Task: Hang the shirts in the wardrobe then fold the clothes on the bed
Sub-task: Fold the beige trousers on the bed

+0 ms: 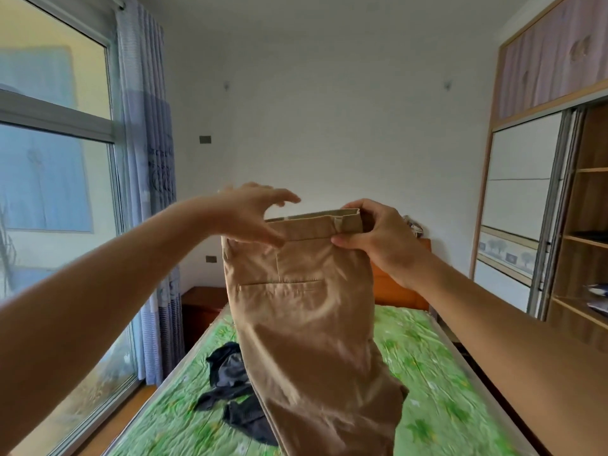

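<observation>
Right hand (371, 232): pinches the right end of the waistband, thumb in front, fingers curled behind.
Left hand (250, 212): fingers spread above the waistband's left end and not closed on it; thumb tip against the cloth just under the band.
Tan trousers (306, 307): hang between the hands, back pocket facing the camera, legs dropping below them, blurred.
Bed (427, 373): green sheet beneath both hands, side edges running away past them.
Dark garment (230, 380): crumpled below the left hand, just beside the hanging legs.
Open room: bare sheet below the right hand; window (56, 192) outside the left arm, wardrobe (589, 245) shelves outside the right.
</observation>
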`<state>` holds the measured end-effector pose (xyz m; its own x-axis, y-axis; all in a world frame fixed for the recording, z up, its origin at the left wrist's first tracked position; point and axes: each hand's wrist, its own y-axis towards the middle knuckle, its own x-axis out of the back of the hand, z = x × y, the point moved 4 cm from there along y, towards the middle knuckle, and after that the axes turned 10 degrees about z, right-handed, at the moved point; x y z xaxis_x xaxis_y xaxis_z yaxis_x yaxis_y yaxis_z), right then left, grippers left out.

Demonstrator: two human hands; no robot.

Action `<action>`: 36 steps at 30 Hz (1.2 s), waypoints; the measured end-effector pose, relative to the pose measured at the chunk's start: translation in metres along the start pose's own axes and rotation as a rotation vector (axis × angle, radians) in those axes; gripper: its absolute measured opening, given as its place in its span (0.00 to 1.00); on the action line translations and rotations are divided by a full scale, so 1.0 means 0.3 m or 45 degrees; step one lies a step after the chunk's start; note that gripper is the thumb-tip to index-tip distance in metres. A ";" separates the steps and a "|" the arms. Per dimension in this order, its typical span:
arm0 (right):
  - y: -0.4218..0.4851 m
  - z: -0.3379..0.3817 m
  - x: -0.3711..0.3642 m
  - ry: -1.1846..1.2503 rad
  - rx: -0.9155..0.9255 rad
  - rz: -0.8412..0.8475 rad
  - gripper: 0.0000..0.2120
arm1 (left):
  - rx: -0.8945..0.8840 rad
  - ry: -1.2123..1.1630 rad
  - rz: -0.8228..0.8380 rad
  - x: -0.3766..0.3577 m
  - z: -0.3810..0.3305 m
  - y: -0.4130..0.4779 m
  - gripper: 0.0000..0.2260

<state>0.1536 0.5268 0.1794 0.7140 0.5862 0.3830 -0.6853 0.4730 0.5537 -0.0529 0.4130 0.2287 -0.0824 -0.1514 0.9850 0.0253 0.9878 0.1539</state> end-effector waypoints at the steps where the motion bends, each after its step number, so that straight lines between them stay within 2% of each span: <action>1: 0.003 -0.004 -0.011 0.011 0.003 0.011 0.19 | 0.028 0.089 0.056 0.005 -0.034 0.016 0.34; 2: 0.005 -0.007 -0.020 0.025 0.012 0.010 0.19 | 0.045 0.056 0.120 0.000 -0.066 0.036 0.29; 4: 0.004 -0.010 -0.023 0.035 0.056 -0.039 0.18 | 0.006 -0.035 0.216 -0.034 -0.110 0.085 0.11; 6: -0.009 -0.025 -0.009 0.054 0.076 -0.061 0.18 | -0.060 -0.044 0.212 -0.054 -0.125 0.121 0.04; 8: -0.045 -0.078 0.003 0.065 -0.034 0.052 0.21 | -0.078 -0.063 0.170 -0.061 -0.126 0.135 0.05; 11: -0.161 -0.247 0.011 -0.102 -0.415 0.355 0.24 | -0.069 -0.083 0.056 -0.038 -0.107 0.150 0.08; 13: -0.273 -0.380 0.020 -0.305 -0.644 0.456 0.23 | -0.066 -0.086 -0.003 0.002 -0.094 0.154 0.09; 15: -0.366 -0.483 0.026 -0.373 -0.785 0.438 0.20 | -0.071 -0.077 -0.036 0.045 -0.085 0.153 0.11; 18: -0.428 -0.547 -0.002 -0.183 -0.846 0.291 0.13 | -0.059 -0.054 -0.093 0.094 -0.074 0.153 0.12; 22: -0.431 -0.572 -0.047 -0.294 -0.896 0.151 0.19 | -0.031 -0.022 -0.161 0.131 -0.067 0.149 0.10; 24: -0.435 -0.593 -0.095 0.077 -0.956 0.017 0.23 | -0.008 0.001 -0.163 0.147 -0.064 0.139 0.08; 27: -0.400 -0.603 -0.186 0.564 -0.815 -0.069 0.22 | 0.037 0.021 -0.173 0.174 -0.047 0.121 0.06; 30: -0.346 -0.597 -0.234 0.800 -0.713 -0.212 0.16 | 0.097 0.015 -0.203 0.201 -0.009 0.088 0.08; 34: -0.290 -0.578 -0.252 1.018 -0.763 -0.114 0.08 | 0.191 0.021 -0.149 0.200 0.103 0.027 0.07; 36: -0.269 -0.575 -0.242 1.129 -0.728 -0.188 0.08 | 0.257 0.010 -0.118 0.193 0.185 -0.011 0.05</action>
<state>0.1323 0.5595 -0.0206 0.5939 0.6582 -0.4626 -0.7305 0.6821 0.0327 -0.1131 0.4032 0.2809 -0.0672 -0.2411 0.9682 -0.1820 0.9570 0.2257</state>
